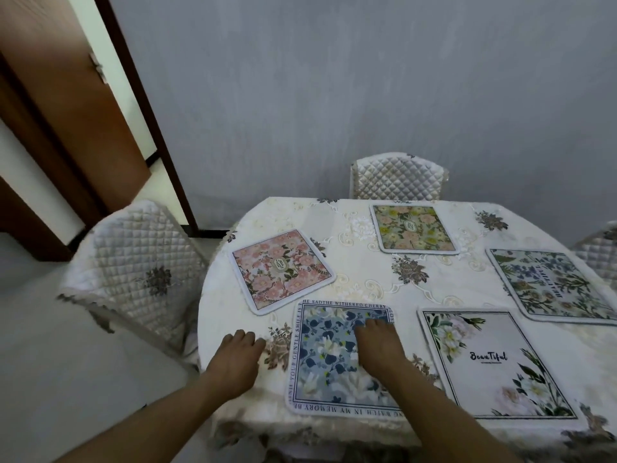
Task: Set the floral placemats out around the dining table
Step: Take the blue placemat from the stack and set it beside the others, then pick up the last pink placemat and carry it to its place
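Note:
Several floral placemats lie flat on the round dining table (360, 272). Nearest me is a blue-flowered mat (329, 359) with a text border; my right hand (379, 345) rests palm down on its upper right part, fingers spread. My left hand (238, 357) lies on the tablecloth just left of that mat, fingers curled, holding nothing. A pink mat (282, 270) sits at the left, a green-yellow mat (414, 228) at the far side, a leafy blue-green mat (551, 285) at the right, and a white "Beautiful" mat (490, 362) at the near right.
Quilted cream chairs stand at the left (133, 275), at the far side (399, 178) and at the right edge (597, 252). A grey wall runs close behind the table. A brown door (66, 111) stands open at the left, with bare floor below it.

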A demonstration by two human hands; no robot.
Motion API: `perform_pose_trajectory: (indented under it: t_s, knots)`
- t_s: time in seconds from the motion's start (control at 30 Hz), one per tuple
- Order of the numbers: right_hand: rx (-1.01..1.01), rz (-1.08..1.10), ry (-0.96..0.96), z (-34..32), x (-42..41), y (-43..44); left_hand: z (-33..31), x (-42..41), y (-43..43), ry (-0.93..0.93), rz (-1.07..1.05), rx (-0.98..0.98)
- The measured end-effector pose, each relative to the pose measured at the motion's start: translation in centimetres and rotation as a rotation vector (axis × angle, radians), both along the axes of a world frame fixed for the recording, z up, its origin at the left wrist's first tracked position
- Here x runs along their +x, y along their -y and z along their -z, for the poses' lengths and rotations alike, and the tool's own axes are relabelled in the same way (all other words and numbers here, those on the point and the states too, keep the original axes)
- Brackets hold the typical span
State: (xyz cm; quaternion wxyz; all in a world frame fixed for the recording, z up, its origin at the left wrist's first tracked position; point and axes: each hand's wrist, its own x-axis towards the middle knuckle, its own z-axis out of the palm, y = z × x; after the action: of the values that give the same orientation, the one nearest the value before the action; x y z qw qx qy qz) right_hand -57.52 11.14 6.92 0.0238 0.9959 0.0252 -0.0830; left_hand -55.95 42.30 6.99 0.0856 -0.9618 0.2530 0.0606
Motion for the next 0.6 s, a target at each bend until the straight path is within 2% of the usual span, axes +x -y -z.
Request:
perform_pose_trajectory:
  t_s: [0.17, 0.33, 0.6]
  knots:
    - [-0.048, -0.045, 0.087, -4.0, 1.1, -5.2, -2.8, 0.2, -5.6, 0.087, 0.037, 0.027]
    - [-0.101, -0.041, 0.136, -6.3, 2.5, -11.6, -5.2, 2.2, -12.5, 0.03, -0.065, -0.074]
    - [-0.163, 0.017, 0.131, -6.9, 4.2, -22.3, -5.6, 4.7, -23.7, 0.01, -0.067, -0.109]
